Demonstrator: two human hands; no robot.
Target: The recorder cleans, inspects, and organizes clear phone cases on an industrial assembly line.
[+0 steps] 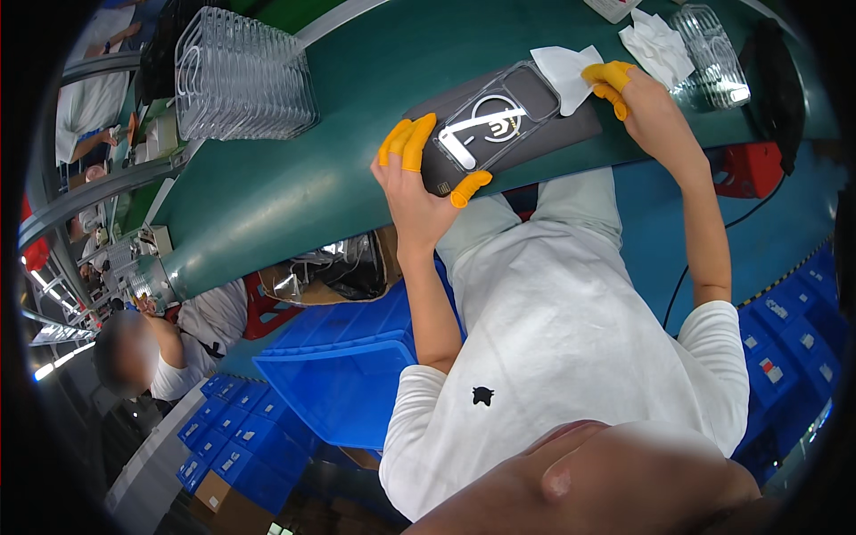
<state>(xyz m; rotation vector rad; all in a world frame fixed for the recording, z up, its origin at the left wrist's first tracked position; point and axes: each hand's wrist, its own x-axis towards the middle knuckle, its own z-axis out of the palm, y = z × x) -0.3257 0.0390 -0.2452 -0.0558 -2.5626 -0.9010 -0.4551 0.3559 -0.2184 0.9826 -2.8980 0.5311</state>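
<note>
A long green bench [259, 178] curves across the upper part of the view, and everything in hand lies on it. Below it stands a large blue plastic bin [348, 374], with rows of smaller blue bins [232, 437] stacked to the lower left and more blue bins [785, 348] at the right edge, each carrying a small pale rectangular label on its front. Between the bench and the large bin sits an open cardboard box [339, 267] lined with shiny crumpled film. A red block [753, 169] shows under the bench at the right.

On the bench, a stack of clear cases [241, 80] stands on edge at the upper left, well apart from the hands. A dark grey mat [571, 129] lies at the bench's near edge, and on it rests a clear phone case [495, 116] with a white ring and bar on its back. A second clear case [713, 53] lies at the upper right, beside a crumpled white wipe [655, 45].

The left hand [419, 178], with orange finger cots, pins the phone case's lower end, fingers [406, 143] spread flat and the thumb against the mat's edge. The right hand [637, 98] pinches a white cloth [566, 71] between closed fingers [606, 76] at the case's upper corner.

Another person [169, 339] sits further along the bench at the left.
</note>
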